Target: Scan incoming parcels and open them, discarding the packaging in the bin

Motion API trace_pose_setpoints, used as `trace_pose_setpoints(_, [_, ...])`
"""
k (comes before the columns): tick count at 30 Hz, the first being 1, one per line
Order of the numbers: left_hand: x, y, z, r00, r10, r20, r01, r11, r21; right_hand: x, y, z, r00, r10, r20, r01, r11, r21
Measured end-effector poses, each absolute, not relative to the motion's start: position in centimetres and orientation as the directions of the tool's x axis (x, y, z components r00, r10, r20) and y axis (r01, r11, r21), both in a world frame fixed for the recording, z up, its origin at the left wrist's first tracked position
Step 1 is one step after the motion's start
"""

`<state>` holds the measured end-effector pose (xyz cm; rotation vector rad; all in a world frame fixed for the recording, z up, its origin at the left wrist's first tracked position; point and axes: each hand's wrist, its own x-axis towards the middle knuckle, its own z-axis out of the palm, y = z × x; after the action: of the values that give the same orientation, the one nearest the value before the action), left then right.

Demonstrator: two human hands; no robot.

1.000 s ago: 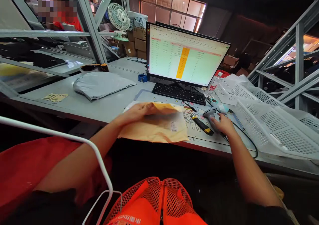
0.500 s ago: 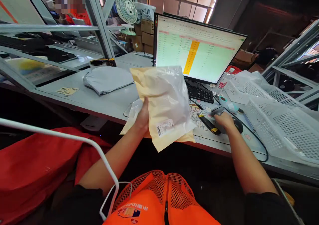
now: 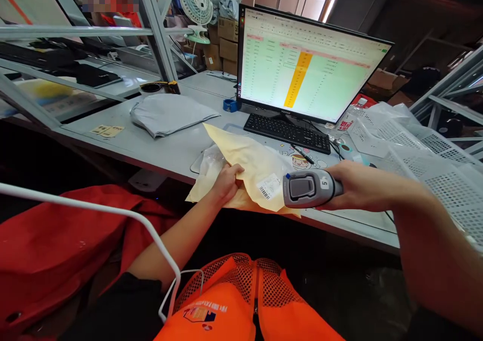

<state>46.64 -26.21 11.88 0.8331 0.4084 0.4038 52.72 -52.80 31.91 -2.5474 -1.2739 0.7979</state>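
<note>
Fingers of my left hand (image 3: 226, 180) pinch the lower left edge of a yellow packet (image 3: 251, 172) in a clear plastic sleeve, thumb on top and the other fingers curled underneath. I hold it tilted over the front edge of the grey table (image 3: 151, 147), with its white barcode label (image 3: 269, 186) facing up near the lower right corner. My right hand (image 3: 358, 185) is wrapped tight around the handle of a grey barcode scanner (image 3: 307, 188), whose head sits just beside the label, almost touching it.

Nearest to me, below the hands, is my orange mesh vest (image 3: 245, 301), and to the left a white wire frame (image 3: 113, 215) lies across red cloth (image 3: 56, 255).

On the table past the packet lies a black keyboard (image 3: 287, 132), with a lit monitor (image 3: 309, 64) behind it showing a green spreadsheet with an orange column. To the left rests a folded grey bag (image 3: 169, 114). White perforated baskets (image 3: 426, 155) are stacked on the right. Farther back stand a small fan (image 3: 196, 4), cardboard boxes (image 3: 226, 39) and a metal shelving frame (image 3: 158, 34).
</note>
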Motion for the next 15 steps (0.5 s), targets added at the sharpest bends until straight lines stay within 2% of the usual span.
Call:
trace_pose_setpoints(4, [46.5,-26.5,11.9,0.854,0.477,-0.208,-0.144,0.601,0.786,53.1,-51.9,31.3,0.487,0.789,-0.375,0.698,-0.610,-0.375])
trace_pose_setpoints(9, [46.3,-24.7,12.9,0.829,0.520,-0.208,-0.153,0.568,0.809,53.5,-53.0,30.6,0.524,0.774,-0.355,0.638,-0.633,-0.439])
trace_pose_setpoints(12, [46.7,-20.1,13.9,0.792,0.593,-0.143,-0.183,0.455,0.872,54.1,-54.5,30.2,0.571,0.735,-0.366,0.543,-0.673,-0.502])
trace_pose_setpoints(15, [46.8,-13.6,14.8,0.740,0.660,-0.128,-0.025,0.218,0.976,54.5,-55.9,30.2,0.628,0.703,-0.333,0.510,-0.696,-0.506])
